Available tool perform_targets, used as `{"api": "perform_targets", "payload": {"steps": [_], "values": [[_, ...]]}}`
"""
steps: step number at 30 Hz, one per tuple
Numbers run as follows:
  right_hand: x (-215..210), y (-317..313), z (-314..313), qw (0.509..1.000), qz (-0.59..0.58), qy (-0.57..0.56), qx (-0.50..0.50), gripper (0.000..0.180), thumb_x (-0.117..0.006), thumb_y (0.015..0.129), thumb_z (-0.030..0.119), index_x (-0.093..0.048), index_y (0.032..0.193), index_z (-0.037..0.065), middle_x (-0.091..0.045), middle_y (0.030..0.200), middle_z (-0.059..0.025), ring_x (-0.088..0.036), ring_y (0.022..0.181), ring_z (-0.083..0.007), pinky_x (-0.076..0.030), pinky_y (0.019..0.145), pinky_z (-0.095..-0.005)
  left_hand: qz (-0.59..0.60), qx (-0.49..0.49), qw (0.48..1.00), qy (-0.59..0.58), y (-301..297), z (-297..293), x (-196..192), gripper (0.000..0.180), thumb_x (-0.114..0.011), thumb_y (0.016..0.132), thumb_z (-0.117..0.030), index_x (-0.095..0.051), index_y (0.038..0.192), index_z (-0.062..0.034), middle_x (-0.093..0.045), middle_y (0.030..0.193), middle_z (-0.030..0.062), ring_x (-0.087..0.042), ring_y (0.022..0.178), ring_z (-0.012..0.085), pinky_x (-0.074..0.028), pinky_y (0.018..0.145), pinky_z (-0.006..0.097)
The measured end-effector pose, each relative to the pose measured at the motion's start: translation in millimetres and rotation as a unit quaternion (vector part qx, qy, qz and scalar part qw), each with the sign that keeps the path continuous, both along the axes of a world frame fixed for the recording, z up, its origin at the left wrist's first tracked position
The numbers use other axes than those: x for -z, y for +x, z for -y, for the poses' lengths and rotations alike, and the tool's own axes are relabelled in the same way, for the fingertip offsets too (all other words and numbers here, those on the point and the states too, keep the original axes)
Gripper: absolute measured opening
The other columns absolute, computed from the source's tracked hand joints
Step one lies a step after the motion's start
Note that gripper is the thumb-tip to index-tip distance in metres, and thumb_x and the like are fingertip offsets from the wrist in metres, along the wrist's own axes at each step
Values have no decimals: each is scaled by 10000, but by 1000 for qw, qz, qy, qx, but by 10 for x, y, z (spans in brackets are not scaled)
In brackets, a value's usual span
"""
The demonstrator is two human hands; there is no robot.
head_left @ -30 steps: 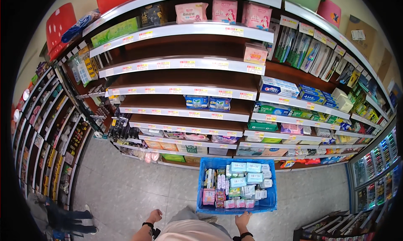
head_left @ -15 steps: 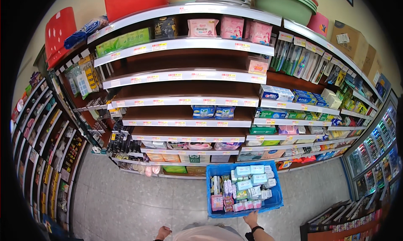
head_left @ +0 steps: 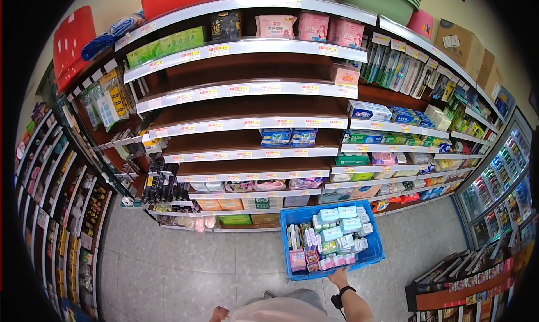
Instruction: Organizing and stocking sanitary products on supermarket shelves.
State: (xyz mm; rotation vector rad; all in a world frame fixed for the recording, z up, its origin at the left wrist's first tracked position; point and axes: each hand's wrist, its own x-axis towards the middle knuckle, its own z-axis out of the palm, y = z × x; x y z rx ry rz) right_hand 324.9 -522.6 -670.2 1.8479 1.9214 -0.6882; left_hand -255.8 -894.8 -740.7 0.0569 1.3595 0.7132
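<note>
Far left of the frame: one side rack (head_left: 53,209) of small goods, bent by the lens and too small to identify. Upper left: one red panel (head_left: 70,44) above it, partly cut off by the dark rim.

Centre: one shelf unit (head_left: 247,89) with seven visible tiers. The top tier carries one green carton (head_left: 164,46), one dark pack (head_left: 226,25) and three pink packs (head_left: 306,26). The next three tiers are largely bare; two blue packs (head_left: 289,136) stand side by side on the fourth tier. The lowest tiers hold mixed packets that cannot be counted.

Bottom centre-left: the left hand (head_left: 219,313) shows only as a knuckle edge at the lower border, touching nothing visible; whether it is open or closed cannot be told.

Lower centre-right: one blue crate (head_left: 373,249) on the floor (head_left: 168,266), just in front of the lowest tier, filled with pale green boxes and pink packets, too many and too overlapped to count. The right hand (head_left: 338,277), wearing a dark wristband, meets the crate's near rim; the fingers are hidden by the rim, so the grip cannot be judged. The two hands are well apart.

Upper right: stacked green basins (head_left: 379,1), count unclear, and one cardboard box (head_left: 463,44). Far right: a cabinet (head_left: 499,193), cut off by the rim.
</note>
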Motion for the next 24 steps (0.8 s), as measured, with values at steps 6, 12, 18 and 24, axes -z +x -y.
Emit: {"api": "perform_targets", "payload": {"steps": [6, 12, 18, 24], "values": [[167, 162, 110, 995, 40, 65, -68, 898, -480, 874, 616, -484, 1319, -164, -368, 1419, -413, -273, 1404, -512, 28, 1150, -648, -139, 17, 990, -24, 20, -186, 46, 200, -587, 834, -117, -643, 924, 53, -684, 786, 110, -667, 692, 227, -561, 600, 331], [21, -108, 219, 997, 25, 69, -38, 856, -429, 896, 607, -523, 1304, -140, -374, 1401, -432, -282, 1387, -536, 4, 1146, -650, -306, 65, 950, 20, -33, -385, -347, 140, -550, 860, -85, -628, 916, 17, -669, 793, 100, -651, 680, 205, -545, 609, 347], [-213, -94, 298, 984, -99, 14, 146, 1085, -711, 765, 469, -165, 1476, -142, -110, 1548, -373, -66, 1467, -483, -161, 1214, -396, -397, 298, 867, 36, -134, -516, -297, 286, -631, 805, -259, -669, 891, 11, -707, 835, 192, -698, 809, 331, -550, 743, 404], [-96, 97, 638, 960, -214, 20, 180, 828, -709, 745, 380, -459, 1387, -78, -547, 1300, -338, -496, 1293, -399, -410, 1078, -410, -467, 369, 802, 57, -169, -839, -349, 391, -556, 840, -341, -662, 922, 26, -660, 929, 303, -638, 953, 463, -525, 803, 478]]}}
